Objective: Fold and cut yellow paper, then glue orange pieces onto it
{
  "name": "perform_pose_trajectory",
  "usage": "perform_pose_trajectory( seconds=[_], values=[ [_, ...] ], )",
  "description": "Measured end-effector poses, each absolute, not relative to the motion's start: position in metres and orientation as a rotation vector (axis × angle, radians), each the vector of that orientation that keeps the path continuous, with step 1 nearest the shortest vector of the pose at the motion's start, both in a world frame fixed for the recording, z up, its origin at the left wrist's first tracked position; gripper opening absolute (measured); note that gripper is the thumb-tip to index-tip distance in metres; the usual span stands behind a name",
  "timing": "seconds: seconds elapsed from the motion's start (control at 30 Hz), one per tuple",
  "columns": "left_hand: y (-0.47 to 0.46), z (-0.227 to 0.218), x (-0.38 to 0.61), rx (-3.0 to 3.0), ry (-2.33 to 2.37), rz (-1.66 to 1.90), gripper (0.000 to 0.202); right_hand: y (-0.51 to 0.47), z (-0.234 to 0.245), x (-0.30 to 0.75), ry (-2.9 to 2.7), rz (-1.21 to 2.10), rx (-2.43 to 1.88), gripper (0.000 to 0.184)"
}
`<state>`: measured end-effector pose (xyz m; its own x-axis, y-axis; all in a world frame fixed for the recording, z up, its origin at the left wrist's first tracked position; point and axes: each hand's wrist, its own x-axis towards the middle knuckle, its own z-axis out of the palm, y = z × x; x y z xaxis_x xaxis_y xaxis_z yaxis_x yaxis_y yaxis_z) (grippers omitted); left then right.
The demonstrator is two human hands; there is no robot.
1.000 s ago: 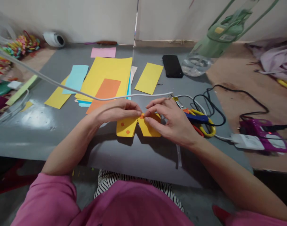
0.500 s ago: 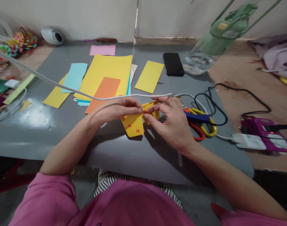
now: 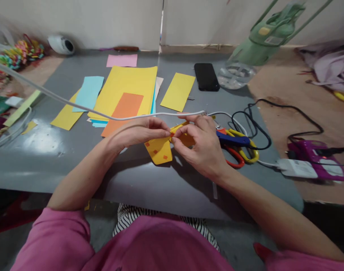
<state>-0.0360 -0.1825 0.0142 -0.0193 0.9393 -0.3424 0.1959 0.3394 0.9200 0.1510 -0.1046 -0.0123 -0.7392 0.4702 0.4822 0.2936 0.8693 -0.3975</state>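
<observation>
A small yellow paper bow (image 3: 160,149) with little orange squares glued on it is held up just above the grey table (image 3: 149,180). My left hand (image 3: 138,132) pinches its narrow middle from the left, fingers closed. My right hand (image 3: 202,146) pinches the same middle from the right and covers the bow's right wing. A tiny orange strip shows between the fingertips of both hands.
Sheets of yellow, orange, blue and pink paper (image 3: 127,94) lie beyond the hands. Scissors (image 3: 236,145) lie right of my right hand, with cables, a white power strip (image 3: 294,168) and a purple device. A black phone (image 3: 206,76) and a green water bottle (image 3: 245,56) stand farther back. A white cable (image 3: 104,114) crosses the table.
The bow lay flat on the table one second ago. Both hands have lifted and tilted it, and my right hand has closed over its right wing.
</observation>
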Motion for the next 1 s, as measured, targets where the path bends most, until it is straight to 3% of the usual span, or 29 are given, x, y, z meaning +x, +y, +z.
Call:
perform_pose_trajectory(
  seconds=[0.23, 0.47, 0.73, 1.0],
  values=[
    [-0.1834, 0.0138, -0.0354, 1.18, 1.551, 0.779, 0.024, -0.1089, -0.009, 0.1522, -2.531, 0.066, -0.456, 0.014],
    [-0.1843, 0.0141, -0.0369, 1.265, 1.504, 0.743, 0.02, -0.1076, -0.0095, 0.1535, -2.561, -0.057, -0.32, 0.015],
    [-0.1858, 0.0157, -0.0414, 1.389, 1.551, 0.714, 0.023, -0.1058, -0.009, 0.1504, -2.477, 0.321, -0.442, 0.01],
    [-0.1842, 0.0161, -0.0415, 1.402, 1.561, 0.652, 0.026, -0.1047, -0.0106, 0.1502, -2.447, 0.477, -0.474, 0.006]
  ],
)
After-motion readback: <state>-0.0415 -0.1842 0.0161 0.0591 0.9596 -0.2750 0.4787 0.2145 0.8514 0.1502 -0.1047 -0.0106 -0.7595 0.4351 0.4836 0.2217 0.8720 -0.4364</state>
